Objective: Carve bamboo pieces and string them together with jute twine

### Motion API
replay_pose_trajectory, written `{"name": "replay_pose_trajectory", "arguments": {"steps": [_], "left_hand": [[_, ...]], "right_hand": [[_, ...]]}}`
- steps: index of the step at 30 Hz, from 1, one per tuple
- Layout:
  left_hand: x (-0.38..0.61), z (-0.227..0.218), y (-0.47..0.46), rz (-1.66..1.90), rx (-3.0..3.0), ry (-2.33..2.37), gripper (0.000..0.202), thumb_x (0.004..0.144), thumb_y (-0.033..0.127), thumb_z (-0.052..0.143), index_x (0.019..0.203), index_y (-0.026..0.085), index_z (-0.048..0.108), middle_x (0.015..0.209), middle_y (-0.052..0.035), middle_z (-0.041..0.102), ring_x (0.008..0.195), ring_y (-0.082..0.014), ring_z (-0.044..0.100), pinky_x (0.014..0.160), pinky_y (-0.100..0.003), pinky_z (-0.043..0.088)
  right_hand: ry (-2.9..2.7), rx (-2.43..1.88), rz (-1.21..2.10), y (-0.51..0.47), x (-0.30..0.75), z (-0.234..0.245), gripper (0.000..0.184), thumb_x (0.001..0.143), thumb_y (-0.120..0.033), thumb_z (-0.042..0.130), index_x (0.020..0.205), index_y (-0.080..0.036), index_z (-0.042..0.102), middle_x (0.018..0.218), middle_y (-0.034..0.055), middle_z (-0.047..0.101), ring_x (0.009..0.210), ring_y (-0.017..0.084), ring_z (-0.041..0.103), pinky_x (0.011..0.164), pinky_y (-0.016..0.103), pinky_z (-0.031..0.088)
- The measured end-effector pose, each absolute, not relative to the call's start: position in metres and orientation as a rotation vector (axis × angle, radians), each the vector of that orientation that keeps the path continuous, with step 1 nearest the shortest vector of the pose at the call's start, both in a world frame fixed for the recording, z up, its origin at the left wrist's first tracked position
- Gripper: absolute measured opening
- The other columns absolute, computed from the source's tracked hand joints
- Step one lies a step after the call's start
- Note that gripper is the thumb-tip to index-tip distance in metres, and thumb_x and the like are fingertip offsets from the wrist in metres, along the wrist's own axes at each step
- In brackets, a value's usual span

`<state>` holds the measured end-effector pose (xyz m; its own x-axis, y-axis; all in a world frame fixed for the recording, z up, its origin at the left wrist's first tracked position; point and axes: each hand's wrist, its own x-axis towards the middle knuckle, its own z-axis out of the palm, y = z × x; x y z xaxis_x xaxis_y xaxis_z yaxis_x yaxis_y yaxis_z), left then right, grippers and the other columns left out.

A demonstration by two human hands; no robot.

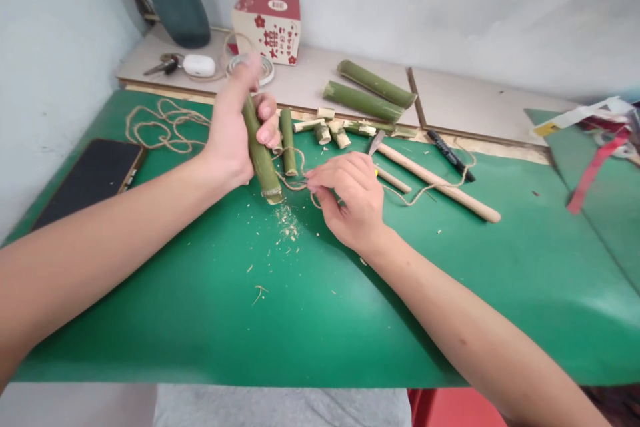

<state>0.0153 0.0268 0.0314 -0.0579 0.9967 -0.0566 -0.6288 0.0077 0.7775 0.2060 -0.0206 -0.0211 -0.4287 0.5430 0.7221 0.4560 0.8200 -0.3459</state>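
My left hand (230,123) is wrapped around a green bamboo tube (262,159), tilted with its lower end towards me. The upper end of the tube is partly hidden by the thumb, which is blurred. To its right, my right hand (350,197) is closed in a pinch on a thin brown twine (289,185), just above the mat. A small loop of the twine runs between the fingertips and the tube; exactly where it meets the tube I cannot tell. Behind this loop lies a thinner bamboo stick (288,143).
Bamboo shavings (287,223) lie on the green mat (225,320). Several short bamboo pieces (340,135), a wooden-handled tool (440,187) and a black marker (450,155) are behind my right hand. A phone (87,180) lies left; two split bamboo lengths (365,100) and a box (267,27) are at the back.
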Motion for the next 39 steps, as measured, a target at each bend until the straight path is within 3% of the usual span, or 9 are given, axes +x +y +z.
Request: {"name": "replay_pose_trajectory", "arguments": {"steps": [3,8,21,27,31,35,39], "left_hand": [[0.019,0.026,0.028,1.561,0.684,0.841,0.035,0.1,0.027,0.063,0.069,0.019,0.048,0.059,0.006,0.049,0.038,-0.0046,0.039,0.034,-0.017,0.027],[0.02,0.019,0.031,1.631,0.758,0.889,0.034,0.087,0.039,0.081,0.067,0.023,0.058,0.069,0.0008,0.065,0.055,-0.0104,0.059,0.043,-0.02,0.041],[0.017,0.029,0.027,1.592,0.85,0.794,0.043,0.079,0.069,0.08,0.081,0.028,0.066,0.07,0.0,0.066,0.058,-0.0153,0.061,0.051,-0.029,0.042],[0.014,0.023,0.027,1.508,0.913,0.764,0.039,0.076,0.061,0.087,0.087,0.032,0.063,0.072,0.0011,0.063,0.066,-0.0187,0.062,0.057,-0.034,0.044],[0.015,0.021,0.027,1.514,0.855,0.665,0.024,0.09,0.05,0.073,0.089,0.026,0.069,0.08,-0.0024,0.062,0.067,-0.0161,0.053,0.064,-0.034,0.048],[0.015,0.022,0.025,1.543,0.932,0.632,0.021,0.097,0.039,0.059,0.099,0.025,0.075,0.089,-0.0053,0.064,0.076,-0.0175,0.055,0.07,-0.034,0.052],[0.015,0.024,0.022,1.509,1.044,0.691,0.021,0.093,0.044,0.071,0.1,0.024,0.074,0.091,-0.0037,0.062,0.078,-0.0169,0.06,0.067,-0.031,0.053]], "right_hand": [[-2.079,-0.705,0.109,-0.02,0.206,-0.021,0.019,0.099,-0.008,0.058,0.097,-0.026,0.063,0.095,-0.0002,0.08,0.089,0.019,0.071,0.088,0.039,0.047],[-2.065,-0.688,0.091,-0.02,0.206,-0.019,0.02,0.097,-0.006,0.059,0.097,-0.026,0.063,0.094,-0.0002,0.08,0.087,0.019,0.073,0.086,0.04,0.048],[-2.097,-0.709,0.087,-0.019,0.205,-0.02,0.019,0.097,-0.006,0.06,0.097,-0.025,0.062,0.093,0.0007,0.079,0.087,0.02,0.071,0.086,0.041,0.047],[-2.143,-0.729,0.106,-0.017,0.207,-0.02,0.019,0.098,-0.006,0.06,0.097,-0.025,0.061,0.095,0.0007,0.079,0.087,0.021,0.071,0.087,0.042,0.047],[-2.163,-0.746,0.099,-0.017,0.206,-0.02,0.017,0.099,-0.008,0.061,0.098,-0.025,0.061,0.094,0.0008,0.079,0.086,0.021,0.069,0.086,0.042,0.046],[-2.157,-0.741,0.099,-0.018,0.206,-0.018,0.018,0.098,-0.007,0.06,0.098,-0.024,0.061,0.094,0.0009,0.079,0.086,0.021,0.069,0.086,0.042,0.046],[-2.152,-0.751,0.102,-0.018,0.206,-0.018,0.018,0.099,-0.006,0.06,0.098,-0.024,0.061,0.093,0.0008,0.078,0.086,0.02,0.069,0.086,0.042,0.046]]}}
